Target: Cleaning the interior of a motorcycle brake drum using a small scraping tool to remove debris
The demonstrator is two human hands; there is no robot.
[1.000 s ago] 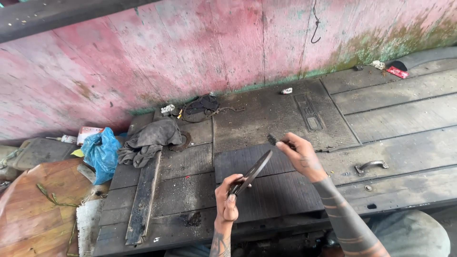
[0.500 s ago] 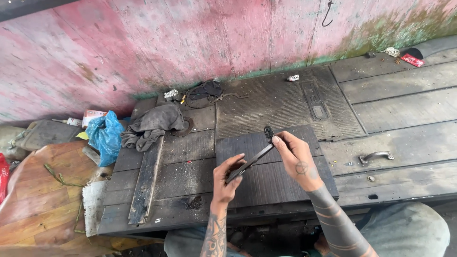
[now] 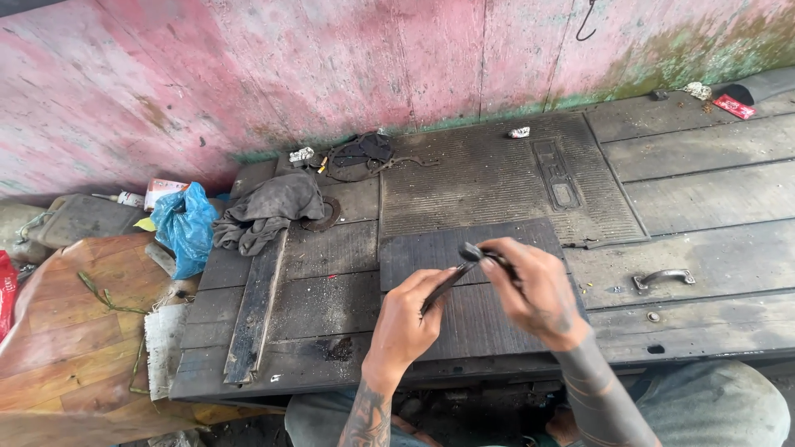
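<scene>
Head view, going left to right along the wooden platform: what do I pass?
Blue plastic bag → crumpled grey cloth → left hand → right hand → curved metal handle.

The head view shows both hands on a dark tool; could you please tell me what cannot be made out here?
- Dark tool: its kind is unclear; the left hand and right hand cover both ends.
- Items by the wall: too small to identify.
- Blue bag: contents hidden.
- Red object: cut off by the left edge.

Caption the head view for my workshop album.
Both hands, left hand and right hand, grip a thin dark tool over a workbench.
</scene>
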